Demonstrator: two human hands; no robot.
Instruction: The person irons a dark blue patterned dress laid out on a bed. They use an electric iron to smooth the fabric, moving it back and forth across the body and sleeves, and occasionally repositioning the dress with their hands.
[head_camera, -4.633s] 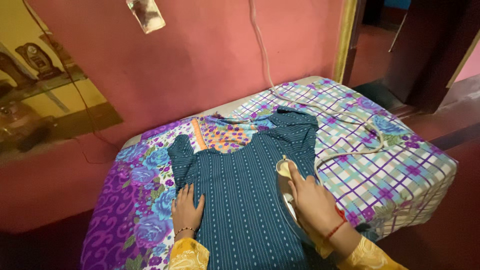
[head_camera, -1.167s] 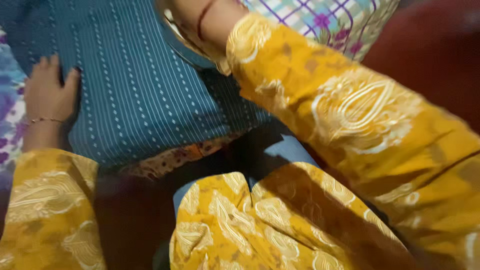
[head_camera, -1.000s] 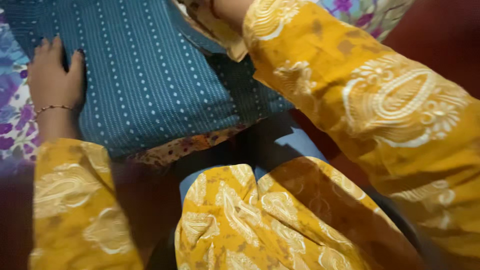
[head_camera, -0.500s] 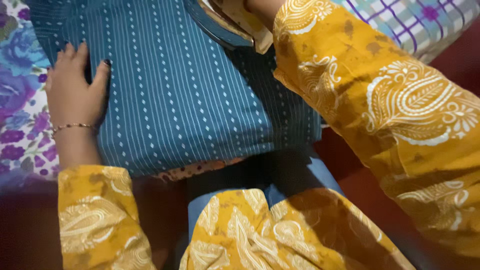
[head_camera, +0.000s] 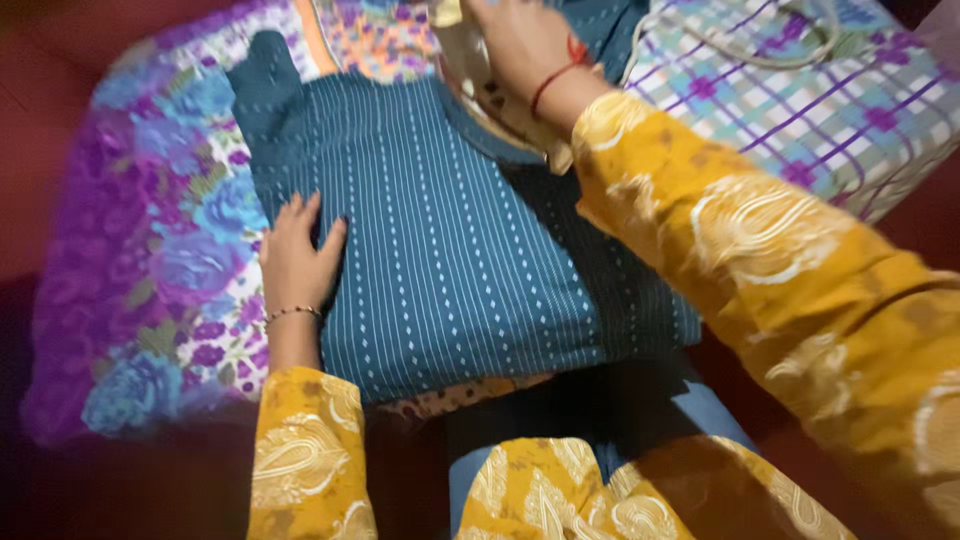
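Along the left edge, a purple and blue floral bedsheet (head_camera: 150, 250) covers the padded surface, its big blue flowers running down toward the near corner. Next to it, the left hand (head_camera: 297, 262) lies flat, palm down, fingers a little apart, on the left border of a teal cotton tunic with white dotted stripes (head_camera: 450, 250); a thin beaded bracelet (head_camera: 292, 314) circles the wrist above a mustard-yellow paisley sleeve (head_camera: 305, 450). The tunic is spread across the middle of the surface, one short sleeve pointing up and left, and an orange and purple printed lining (head_camera: 385, 35) shows at its neckline near the top edge. Right of centre, the right hand (head_camera: 520, 40), with a red thread at the wrist, is closed around the handle of a pale, cream-coloured clothes iron (head_camera: 470, 60) resting on the tunic's upper part. Farther right, the iron's light braided cord (head_camera: 740, 50) loops over a checked white and purple sheet (head_camera: 830, 110).
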